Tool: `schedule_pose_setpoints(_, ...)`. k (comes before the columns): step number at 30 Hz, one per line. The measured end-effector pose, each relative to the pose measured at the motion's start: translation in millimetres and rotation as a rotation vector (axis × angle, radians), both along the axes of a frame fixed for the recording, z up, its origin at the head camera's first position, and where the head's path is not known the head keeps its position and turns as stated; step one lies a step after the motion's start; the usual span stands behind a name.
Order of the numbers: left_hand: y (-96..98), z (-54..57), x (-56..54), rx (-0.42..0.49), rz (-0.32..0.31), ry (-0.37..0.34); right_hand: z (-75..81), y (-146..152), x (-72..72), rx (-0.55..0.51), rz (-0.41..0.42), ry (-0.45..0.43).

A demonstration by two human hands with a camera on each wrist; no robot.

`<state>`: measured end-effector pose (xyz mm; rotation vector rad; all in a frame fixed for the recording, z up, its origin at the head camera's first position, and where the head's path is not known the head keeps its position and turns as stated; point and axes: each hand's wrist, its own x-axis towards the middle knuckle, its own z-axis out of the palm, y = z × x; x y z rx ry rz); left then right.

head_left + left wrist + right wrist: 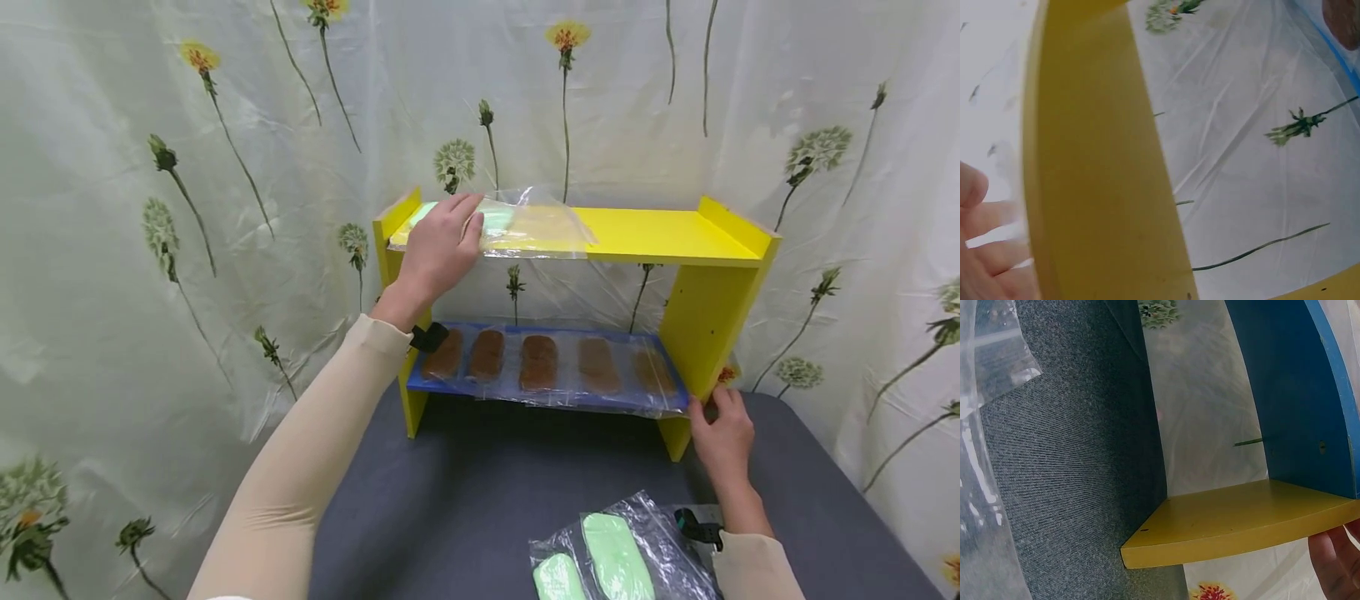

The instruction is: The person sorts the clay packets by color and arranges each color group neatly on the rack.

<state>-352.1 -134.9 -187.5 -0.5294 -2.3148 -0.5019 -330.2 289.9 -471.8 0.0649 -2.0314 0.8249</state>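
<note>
A small yellow shelf unit [701, 333] with a blue lower shelf [637, 406] stands on the table. My left hand [442, 246] rests on a clear plastic bag [551, 233] at the left of the top shelf. A pale green slab [497, 218] inside that bag is partly covered by the hand. In the left wrist view the fingers [997, 253] show beyond a yellow board [1097, 156]. With thumb and fingers, my right hand [723, 437] grips the edge of the right side panel [1235, 519], beside the blue shelf's end.
Several brown slabs [538, 362] in clear bags lie in a row on the blue shelf. Bagged light green slabs [618, 558] lie on the dark grey table [465, 500] at the front right. A flowered curtain [300, 233] hangs behind.
</note>
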Motion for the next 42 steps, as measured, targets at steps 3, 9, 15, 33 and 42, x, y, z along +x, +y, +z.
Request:
schedule_pose_setpoints(3,-8.6,-3.4,10.2,0.116,-0.046,0.148,-0.7,-0.9,-0.9,-0.001,0.006,0.005)
schedule_pose_setpoints(9,-21.3,-20.4,26.2,0.246,-0.136,0.372,-1.4,0.8,-1.3,-0.008,0.017,0.025)
schedule_pose_setpoints(15,-29.6,-51.1,47.1,0.325,-0.16,0.445,-2.6,0.2,-0.3,-0.005,0.014,0.018)
schedule_pose_setpoints(33,-64.6,-169.4,64.7,0.731,0.066,0.337,-0.6,1.9,1.2,0.009,-0.001,-0.014)
schedule_pose_setpoints(42,-75.0,-225.2,44.7,0.906,0.043,-0.001,-2.5,-0.1,1.7,0.01,-0.011,-0.013)
